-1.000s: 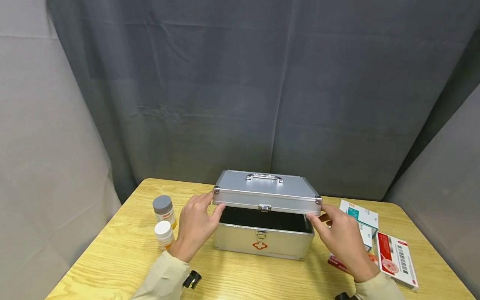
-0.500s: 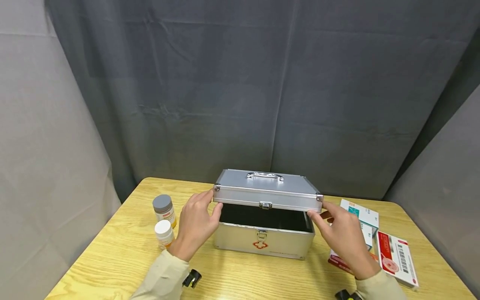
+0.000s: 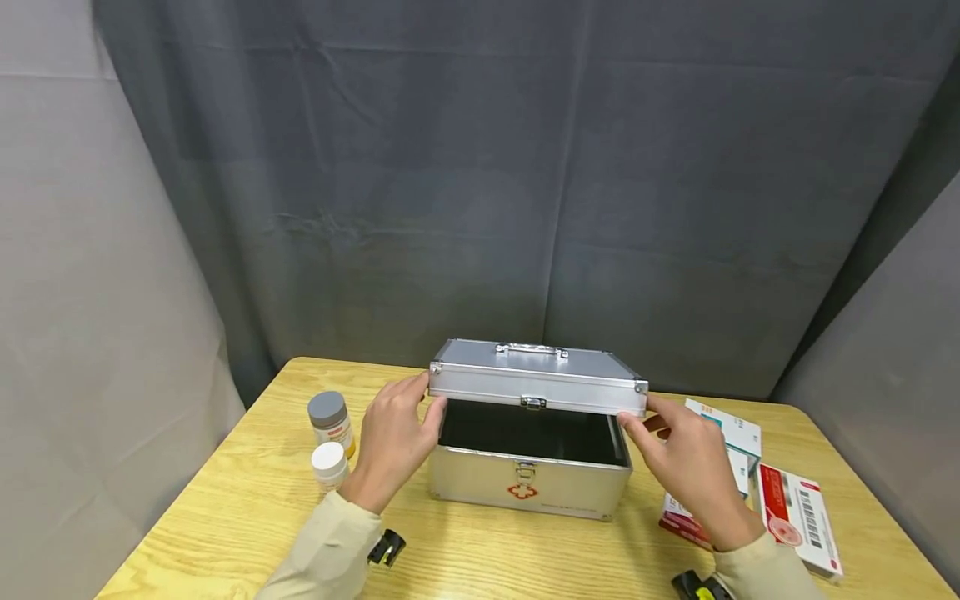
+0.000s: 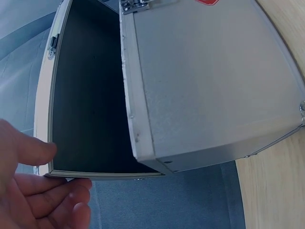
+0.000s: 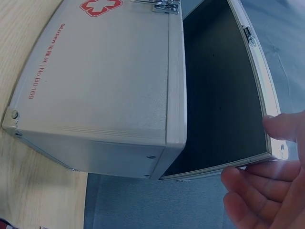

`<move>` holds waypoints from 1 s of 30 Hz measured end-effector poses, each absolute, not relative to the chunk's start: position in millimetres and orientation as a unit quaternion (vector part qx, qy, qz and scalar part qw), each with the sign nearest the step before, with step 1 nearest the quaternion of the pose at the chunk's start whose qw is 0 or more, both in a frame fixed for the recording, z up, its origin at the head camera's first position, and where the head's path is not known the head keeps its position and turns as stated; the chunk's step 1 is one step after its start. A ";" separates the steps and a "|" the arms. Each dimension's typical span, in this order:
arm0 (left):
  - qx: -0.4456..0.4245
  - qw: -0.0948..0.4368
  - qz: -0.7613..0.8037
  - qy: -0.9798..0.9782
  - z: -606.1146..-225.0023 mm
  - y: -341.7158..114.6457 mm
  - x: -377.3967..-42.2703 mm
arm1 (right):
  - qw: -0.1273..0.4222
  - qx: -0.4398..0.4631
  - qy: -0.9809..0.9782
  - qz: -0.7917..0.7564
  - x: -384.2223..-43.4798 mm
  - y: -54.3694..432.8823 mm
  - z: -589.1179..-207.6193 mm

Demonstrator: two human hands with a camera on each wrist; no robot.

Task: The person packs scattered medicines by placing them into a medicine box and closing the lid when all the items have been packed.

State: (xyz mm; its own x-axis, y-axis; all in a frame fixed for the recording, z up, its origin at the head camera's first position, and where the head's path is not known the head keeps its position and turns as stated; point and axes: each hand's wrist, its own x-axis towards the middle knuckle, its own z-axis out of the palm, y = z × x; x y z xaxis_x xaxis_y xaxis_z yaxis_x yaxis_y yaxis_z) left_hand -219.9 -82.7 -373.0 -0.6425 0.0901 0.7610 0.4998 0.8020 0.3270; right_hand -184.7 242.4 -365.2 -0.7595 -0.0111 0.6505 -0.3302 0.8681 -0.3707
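A silver first-aid box [image 3: 480, 477] with a red cross emblem stands on the table, its hinged lid [image 3: 480, 382] partly raised and tilted back. The dark interior [image 3: 525, 429] shows through the gap. My left hand [image 3: 393, 442] pinches the lid's left front corner; in the left wrist view its thumb [image 4: 35, 151] lies at the lid's rim, with the fingers along the side. At the right front corner, my right hand [image 3: 690, 462] pinches the lid the same way, thumb [image 5: 281, 127] on the rim. A metal handle [image 3: 531, 349] tops the lid, and a latch [image 3: 525, 472] hangs on the box front.
Left of the box stand a grey-capped bottle [image 3: 330, 417] and a white-capped bottle [image 3: 330, 463], the latter partly behind my left wrist. Several medicine boxes lie at the right, including a red and white one [image 3: 798, 517]. A dark curtain [image 3: 450, 208] hangs behind the table [image 3: 480, 558].
The lid's front edge has risen slightly and tilted further back, widening the gap over the box. Both hands have moved up a little with it, still holding its corners.
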 end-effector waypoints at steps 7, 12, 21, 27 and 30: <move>-0.167 0.384 -0.259 -0.871 -369.6 -81.7 -222.0 | 0.336 0.092 -0.905 0.243 -187.9 241.7 -362.9; -0.167 0.384 -0.248 -0.874 -365.3 -81.5 -226.0 | 0.322 0.079 -0.912 0.239 -191.2 243.2 -359.2; -0.169 0.381 -0.237 -0.878 -354.6 -81.4 -236.8 | 0.310 0.084 -0.917 0.237 -201.6 245.8 -347.1; -0.179 0.378 -0.213 -0.883 -343.7 -82.4 -246.5 | 0.317 0.092 -0.919 0.214 -208.6 246.2 -338.3; -0.185 0.370 -0.199 -0.888 -336.0 -82.7 -250.8 | 0.322 0.098 -0.920 0.200 -211.3 246.7 -334.5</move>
State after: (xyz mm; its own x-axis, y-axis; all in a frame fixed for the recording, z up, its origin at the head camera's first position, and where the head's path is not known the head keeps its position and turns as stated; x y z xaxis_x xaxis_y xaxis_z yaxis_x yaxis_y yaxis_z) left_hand -250.8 -82.7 -336.0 -0.6580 0.1816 0.7308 0.4760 0.8523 0.2168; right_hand -211.3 246.7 -334.5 -0.7734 -0.0516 0.6318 -0.3087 0.9012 -0.3043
